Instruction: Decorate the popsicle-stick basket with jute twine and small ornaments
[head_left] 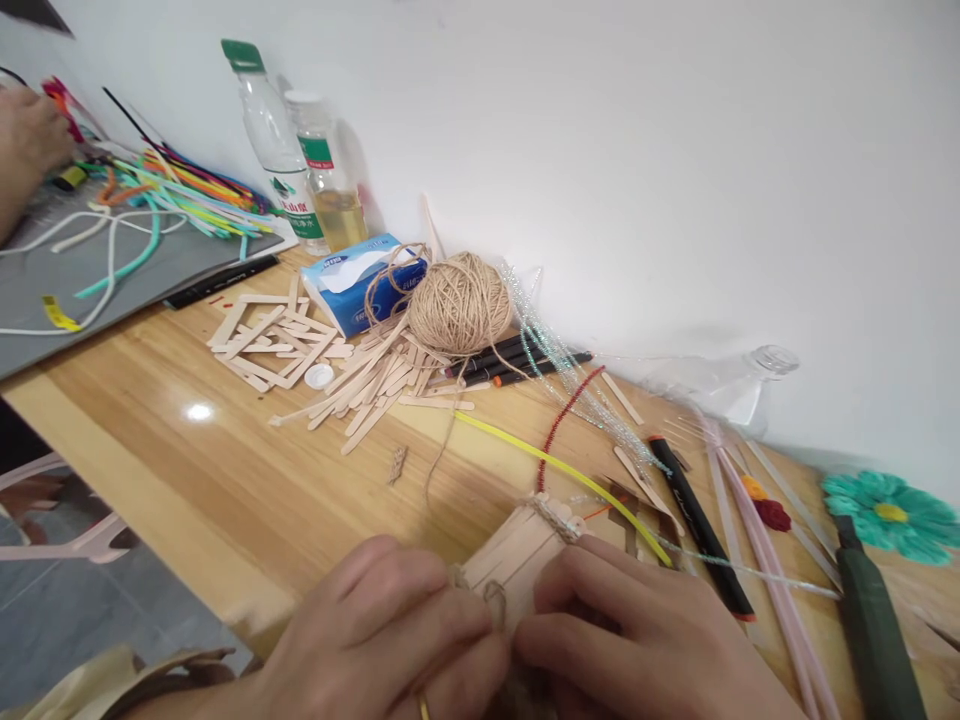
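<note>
bare wood craft sticks, joined side by side into a little stick panel (506, 560), sit right between the left hand (397, 630) and the right hand (630, 630), above the near edge of the bench (187, 470).

containers first: well ahead and a bit left of the left hand there's a clear green-capped bottle (274, 135), standing up, can't tell how much is in it. just beside it, a white-capped bottle (330, 175) with yellowish liquid in the bottom part. nearer the left hand than those is a blue tissue pack (356, 290) with white tissue at its opening. ahead and right of the right hand, a clear bottle (712, 385) lies on its side by the wall, mouth pointing right; contents too see-through to call.

ok, the panel: the sticks' long axis runs from by the left hand's fingertips outward and rightward, far end pointing away. a twine braid (553, 518) crosses them near that end. near end's hidden behind the hands.

left hand's curled, fingers pressed together, gripping the panel with a bit of twine poking out. right hand's fingers bend over the right edge, but can't tell if they're pinching anything.
</note>
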